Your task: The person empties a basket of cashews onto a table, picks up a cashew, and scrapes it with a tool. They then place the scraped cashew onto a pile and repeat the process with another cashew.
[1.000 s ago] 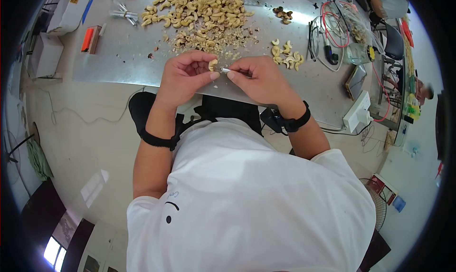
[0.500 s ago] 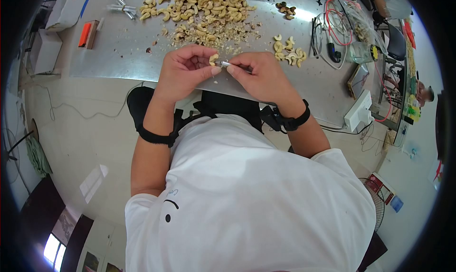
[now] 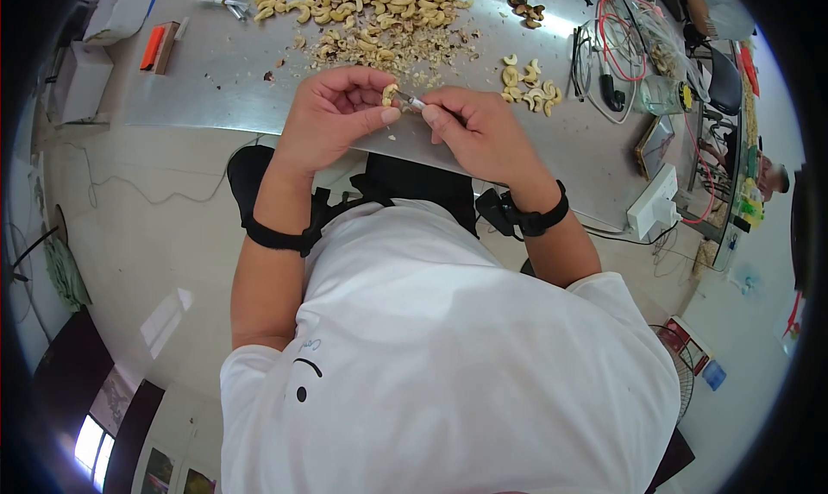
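Over the near edge of the metal table (image 3: pixel 216 110), my left hand (image 3: pixel 338 113) pinches a single cashew (image 3: pixel 390 94) between thumb and fingers. My right hand (image 3: pixel 483 127) grips a small knife (image 3: pixel 416 103) with a light handle, its thin blade tip at the cashew. Beyond my hands lies a large heap of cashews (image 3: pixel 371 6), with crumbs and broken bits (image 3: pixel 414 52) on its near side. A smaller group of pale cashews (image 3: pixel 530 88) is right of my right hand, and a little cluster of dark pieces (image 3: pixel 526 11) lies farther back.
An orange-topped box (image 3: pixel 158 49) and a bundle of clear tubes (image 3: pixel 226 0) are at the left. Cables (image 3: pixel 617 54), a glass jar (image 3: pixel 662 95), a phone-like device (image 3: pixel 654 146) and a white power strip (image 3: pixel 653 202) lie along the right side. Another person's arm (image 3: pixel 693 6) shows at upper right.
The knife is now angled more steeply at the cashew, and my right hand has shifted slightly right. My left hand still holds the cashew, a little higher in view.
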The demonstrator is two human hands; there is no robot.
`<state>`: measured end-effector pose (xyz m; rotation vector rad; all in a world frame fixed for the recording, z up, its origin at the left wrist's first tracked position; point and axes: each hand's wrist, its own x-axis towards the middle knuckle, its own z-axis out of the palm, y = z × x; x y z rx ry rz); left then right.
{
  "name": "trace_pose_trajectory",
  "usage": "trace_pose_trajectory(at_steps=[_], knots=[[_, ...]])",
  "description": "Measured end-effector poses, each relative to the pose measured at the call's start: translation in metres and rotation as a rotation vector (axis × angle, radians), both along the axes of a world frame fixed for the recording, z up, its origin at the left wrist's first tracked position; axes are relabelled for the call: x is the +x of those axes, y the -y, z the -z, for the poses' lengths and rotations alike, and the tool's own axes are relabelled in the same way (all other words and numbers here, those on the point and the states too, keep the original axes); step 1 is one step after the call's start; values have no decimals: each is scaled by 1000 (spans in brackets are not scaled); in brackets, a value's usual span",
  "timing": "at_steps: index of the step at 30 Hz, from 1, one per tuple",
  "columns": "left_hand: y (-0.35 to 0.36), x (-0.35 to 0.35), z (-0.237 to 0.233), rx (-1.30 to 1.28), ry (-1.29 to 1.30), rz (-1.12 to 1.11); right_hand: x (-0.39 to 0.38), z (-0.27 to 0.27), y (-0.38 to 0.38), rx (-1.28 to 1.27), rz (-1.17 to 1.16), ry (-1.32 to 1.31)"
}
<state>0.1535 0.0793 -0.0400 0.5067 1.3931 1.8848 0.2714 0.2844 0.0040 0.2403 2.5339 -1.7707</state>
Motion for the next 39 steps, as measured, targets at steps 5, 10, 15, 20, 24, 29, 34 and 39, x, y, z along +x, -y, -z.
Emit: trace_pose_trajectory(at_steps=[5,10,15,20,24,29,34,39], knots=[[1,-1,0,14,14,26,-2,0,-2,54,-49,-11],[1,-2,-2,9,18,48,-4,-3,-1,114,-56,-38],[1,-3,-2,-1,15,58,-7,-14,0,250,-78,-55],[-2,-1,-5,-4,14,36,-9,-10,-5,280,-121,-81],[-1,-1,-4,-23,-14,57,-11,-10,-8,272,-163,-49],[0,-3,-2,5,-22,79,-12,-13,-8,281,-196,-51],[0,-3,-3,8,11,83,-6,-7,-7,161,-127,-41],[-1,-4,-4,24,8,86,-3,-8,-8,189,-91,-30]])
